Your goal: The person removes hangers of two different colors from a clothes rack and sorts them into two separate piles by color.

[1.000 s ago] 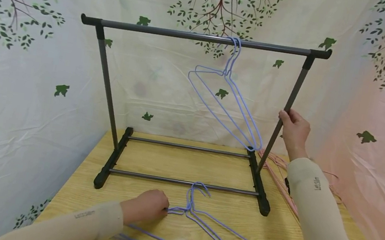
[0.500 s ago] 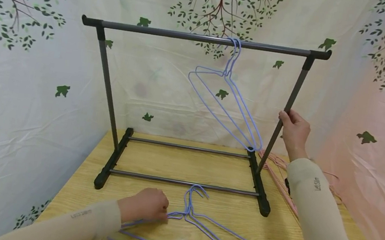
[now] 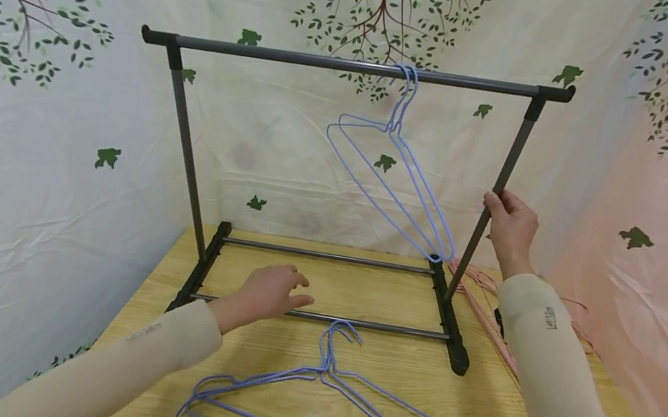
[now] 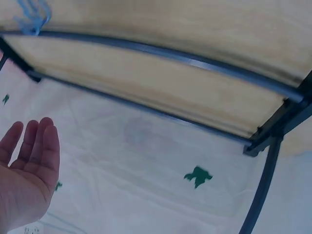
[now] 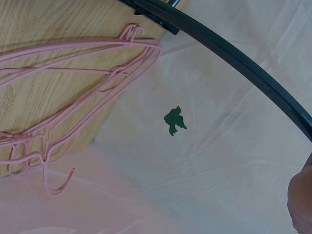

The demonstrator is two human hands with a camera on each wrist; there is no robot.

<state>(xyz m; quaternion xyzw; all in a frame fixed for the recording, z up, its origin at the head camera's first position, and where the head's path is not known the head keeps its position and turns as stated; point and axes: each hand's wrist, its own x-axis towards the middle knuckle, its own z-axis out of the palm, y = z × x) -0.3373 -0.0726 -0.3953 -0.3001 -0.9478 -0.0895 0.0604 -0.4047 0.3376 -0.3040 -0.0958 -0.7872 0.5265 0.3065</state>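
Observation:
In the head view my left hand point(image 3: 267, 293) hovers over the rack's lower front bar, thumb and fingers spread apart with nothing between them. The left wrist view shows the same hand point(image 4: 31, 170) with its palm visible and fingers loosely extended. My right hand point(image 3: 512, 226) grips the right upright of the dark clothes rack point(image 3: 360, 67), thumb and fingers around the tube. Several blue hangers point(image 3: 370, 406) lie stacked on the table in front of the rack, hooks near its front bar. Two blue hangers point(image 3: 415, 177) hang from the top bar, right of its middle.
Pink hangers point(image 5: 97, 92) lie in a pile at the table's right side, beyond the rack's right foot point(image 3: 456, 354). The wooden table point(image 3: 323, 285) meets a cloth backdrop point(image 3: 280, 137) printed with leaves and branches. The rack's left post point(image 3: 188, 152) stands beyond the left forearm.
My left hand has let go of the blue hangers on the table and risen up and forward, its fingers opening. The stack shifted slightly before that. The right hand has stayed on the upright.

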